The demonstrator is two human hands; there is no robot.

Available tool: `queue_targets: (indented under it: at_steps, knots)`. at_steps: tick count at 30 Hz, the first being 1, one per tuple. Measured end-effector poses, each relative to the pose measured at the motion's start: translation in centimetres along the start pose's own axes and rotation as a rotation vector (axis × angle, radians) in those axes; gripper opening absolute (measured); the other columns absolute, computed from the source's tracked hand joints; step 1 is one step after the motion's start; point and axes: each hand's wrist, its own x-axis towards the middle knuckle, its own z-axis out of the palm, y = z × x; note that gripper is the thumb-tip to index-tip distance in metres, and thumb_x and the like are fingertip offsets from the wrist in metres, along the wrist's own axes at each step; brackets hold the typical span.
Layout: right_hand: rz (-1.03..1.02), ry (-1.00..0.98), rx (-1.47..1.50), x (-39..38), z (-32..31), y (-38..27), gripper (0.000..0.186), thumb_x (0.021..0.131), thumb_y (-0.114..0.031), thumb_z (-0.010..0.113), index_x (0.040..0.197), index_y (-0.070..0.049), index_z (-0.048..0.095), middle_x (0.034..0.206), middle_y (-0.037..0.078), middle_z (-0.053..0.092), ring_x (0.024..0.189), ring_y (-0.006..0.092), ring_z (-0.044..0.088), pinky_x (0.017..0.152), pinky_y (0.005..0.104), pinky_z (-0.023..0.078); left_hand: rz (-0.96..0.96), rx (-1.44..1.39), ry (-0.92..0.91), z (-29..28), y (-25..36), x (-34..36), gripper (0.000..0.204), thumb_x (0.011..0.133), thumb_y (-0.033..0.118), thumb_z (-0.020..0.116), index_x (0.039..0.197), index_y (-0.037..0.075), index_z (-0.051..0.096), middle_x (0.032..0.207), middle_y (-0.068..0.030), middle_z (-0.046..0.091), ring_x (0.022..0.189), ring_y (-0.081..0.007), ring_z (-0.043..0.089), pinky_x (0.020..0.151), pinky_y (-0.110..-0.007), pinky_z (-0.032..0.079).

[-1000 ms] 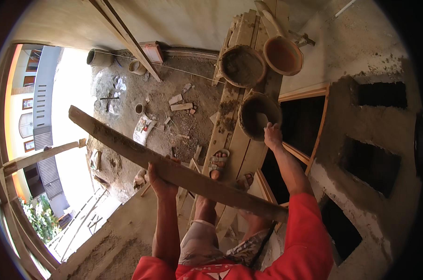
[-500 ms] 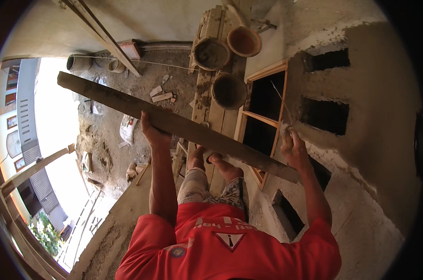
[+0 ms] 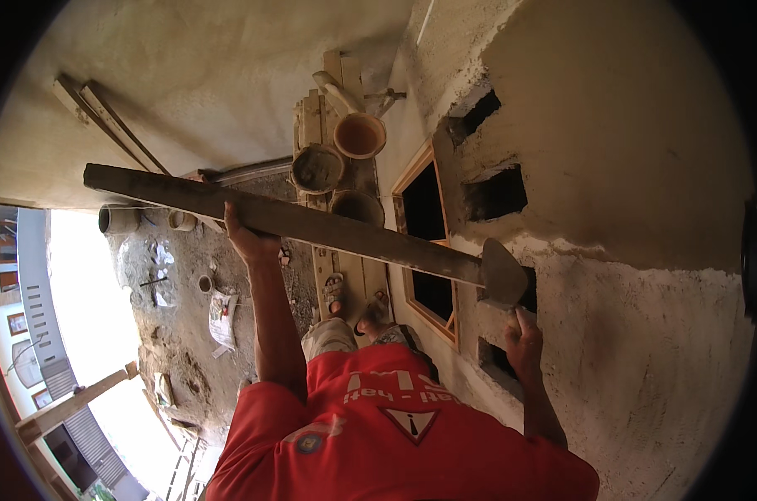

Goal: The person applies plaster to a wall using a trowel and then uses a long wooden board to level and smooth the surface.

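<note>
My left hand (image 3: 252, 240) is closed round a long, mortar-stained wooden straightedge (image 3: 345, 229), gripping it left of its middle. The board slants from upper left down toward the wall on the right. In my right hand (image 3: 524, 338) is the handle of a trowel (image 3: 504, 274), its broad grey blade against the right end of the board. Beside that hand is the wall, with a smooth, darker plastered area (image 3: 620, 134) above a rough, paler area (image 3: 629, 334). Several dark rectangular openings, such as one opening (image 3: 495, 194), cut into the wall.
My sandalled feet stand on a plank scaffold (image 3: 351, 284). Farther along it sit a grey mortar bucket (image 3: 317, 169), an orange-brown bucket (image 3: 360, 136) and another bucket (image 3: 358, 206) partly behind the board. A wooden window frame (image 3: 451, 311) is set in the wall. Dirt ground (image 3: 166, 334) lies below left.
The view has turned toward the wall. The trowel, seen edge-on and apart from the board before, now shows its flat blade at the board's right end. My left hand keeps its grip.
</note>
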Motion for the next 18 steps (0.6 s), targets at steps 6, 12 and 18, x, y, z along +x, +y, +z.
queue_targets:
  at_steps: [6, 12, 18]
  knots:
    - [-0.121, 0.125, 0.128, -1.1, 1.5, -1.8, 0.051, 0.085, -0.010, 0.062, 0.134, 0.000, 0.053, 0.091, 0.021, 0.061, 0.080, 0.0324, 0.062, 0.072, 0.0420, 0.050, -0.059, -0.068, -0.007, 3.4, -1.0, -0.7, 0.035, 0.089, 0.041, 0.062, 0.109, 0.013, 0.058, 0.096, -0.0090, 0.062, 0.088, -0.0291, 0.062, 0.083, -0.049, 0.053]
    - [-0.193, 0.126, 0.242, 0.4, 0.2, -6.1, 0.052, 0.084, -0.009, 0.065, 0.134, -0.001, 0.053, 0.103, 0.026, 0.063, 0.091, 0.0382, 0.064, 0.077, 0.0435, 0.051, -0.050, -0.055, 0.037, 5.6, -2.3, -1.5, 0.033, 0.090, 0.040, 0.063, 0.109, 0.014, 0.058, 0.104, -0.0048, 0.060, 0.096, -0.0270, 0.059, 0.086, -0.048, 0.052]
    - [-0.244, 0.221, 0.393, 0.2, -1.2, -6.7, 0.050, 0.083, -0.009, 0.063, 0.132, 0.002, 0.054, 0.106, 0.026, 0.064, 0.096, 0.0401, 0.064, 0.081, 0.0429, 0.052, -0.088, -0.087, -0.041, 8.0, -3.1, -1.9, 0.035, 0.089, 0.039, 0.065, 0.111, 0.013, 0.059, 0.106, -0.0053, 0.061, 0.098, -0.0272, 0.059, 0.087, -0.048, 0.051]
